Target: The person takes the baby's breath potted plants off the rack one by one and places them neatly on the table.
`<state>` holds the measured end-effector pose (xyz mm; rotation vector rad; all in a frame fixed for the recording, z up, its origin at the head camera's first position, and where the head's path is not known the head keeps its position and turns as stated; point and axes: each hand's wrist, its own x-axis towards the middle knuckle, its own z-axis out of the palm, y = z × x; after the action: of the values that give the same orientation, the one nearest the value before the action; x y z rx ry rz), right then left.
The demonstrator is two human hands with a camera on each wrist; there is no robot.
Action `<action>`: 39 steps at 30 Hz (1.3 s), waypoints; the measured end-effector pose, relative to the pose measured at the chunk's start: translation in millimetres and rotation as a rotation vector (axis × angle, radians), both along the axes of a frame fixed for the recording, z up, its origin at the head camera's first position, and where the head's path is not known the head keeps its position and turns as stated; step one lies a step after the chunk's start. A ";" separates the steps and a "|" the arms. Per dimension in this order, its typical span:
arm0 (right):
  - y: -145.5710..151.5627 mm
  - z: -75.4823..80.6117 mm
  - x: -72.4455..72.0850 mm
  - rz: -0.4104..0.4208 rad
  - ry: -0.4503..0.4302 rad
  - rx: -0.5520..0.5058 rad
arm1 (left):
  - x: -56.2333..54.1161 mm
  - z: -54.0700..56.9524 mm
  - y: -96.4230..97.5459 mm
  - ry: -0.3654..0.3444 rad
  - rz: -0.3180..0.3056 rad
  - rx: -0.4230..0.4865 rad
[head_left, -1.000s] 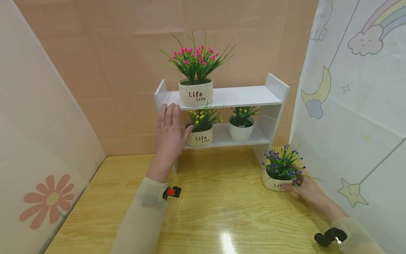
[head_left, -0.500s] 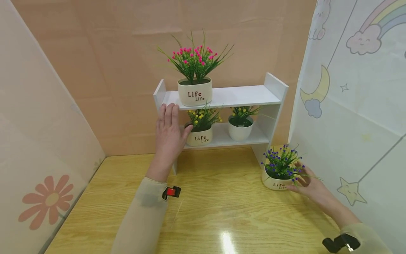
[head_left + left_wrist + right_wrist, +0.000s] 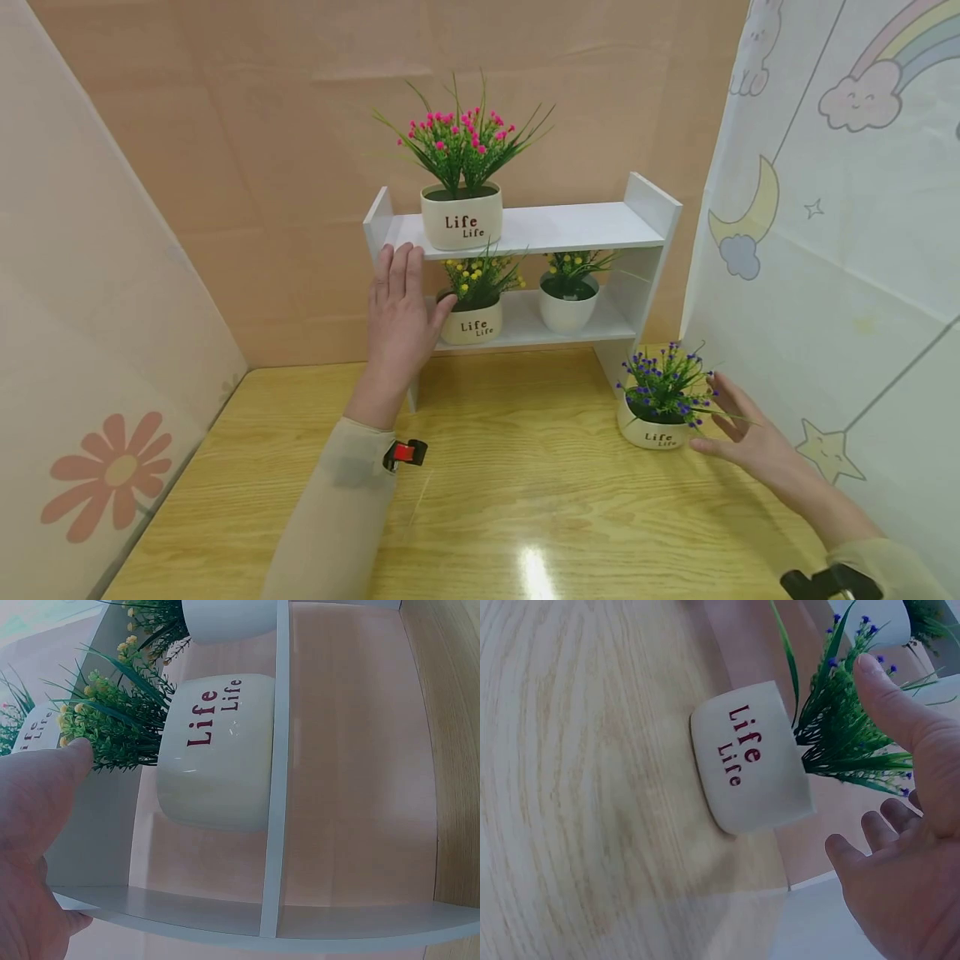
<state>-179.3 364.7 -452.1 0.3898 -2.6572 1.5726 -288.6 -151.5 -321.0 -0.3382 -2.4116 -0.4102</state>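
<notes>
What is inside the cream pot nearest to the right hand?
Inside the pot, green leaves and small purple flowers rise from a dark filling. The leaves cover part of it; the pot's bottom is hidden.

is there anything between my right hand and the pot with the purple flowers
Nothing else visible: just a gap separates your right hand from the pot, with some of the plant's own green leaves stretching toward the hand.

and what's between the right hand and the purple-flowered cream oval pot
Green leaves and purple flowers spreading from the pot toward the right hand, in the head view.
</notes>
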 end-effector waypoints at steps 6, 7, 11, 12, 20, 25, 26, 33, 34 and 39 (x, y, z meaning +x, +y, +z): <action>-4.7 11.8 1.6 0.003 0.034 0.032 | -0.5 0.2 -0.7 -0.007 0.000 -0.002; -5.8 14.3 1.8 -0.001 0.030 0.037 | -0.6 0.2 -0.8 -0.007 0.001 -0.004; -8.2 21.9 2.8 -0.006 0.022 0.028 | -0.3 0.6 -0.7 -0.015 0.007 -0.010; -8.7 23.7 2.8 -0.004 0.025 0.021 | 0.0 0.8 -0.5 -0.017 0.007 -0.012; -13.7 40.5 4.4 -0.017 0.057 0.056 | -0.1 0.4 -0.5 -0.003 0.004 -0.009; -17.9 52.1 4.6 -0.026 0.077 0.074 | -0.2 0.3 -0.8 -0.008 0.006 -0.010; -18.9 55.2 4.6 -0.027 0.078 0.075 | 0.0 0.5 -0.7 -0.008 0.007 -0.011; -30.0 81.1 3.7 -0.009 0.127 0.098 | 1.4 1.1 -0.7 -0.017 0.000 0.002; -32.4 84.9 3.5 -0.002 0.137 0.100 | 1.7 1.2 -0.7 -0.018 -0.001 0.003; -45.8 102.3 2.1 0.028 0.170 0.098 | 2.1 1.4 -0.3 -0.016 0.000 -0.002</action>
<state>-177.1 319.0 -349.8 0.5406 -2.6159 1.3523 -286.5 -151.8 -319.6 -0.3368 -2.4281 -0.4124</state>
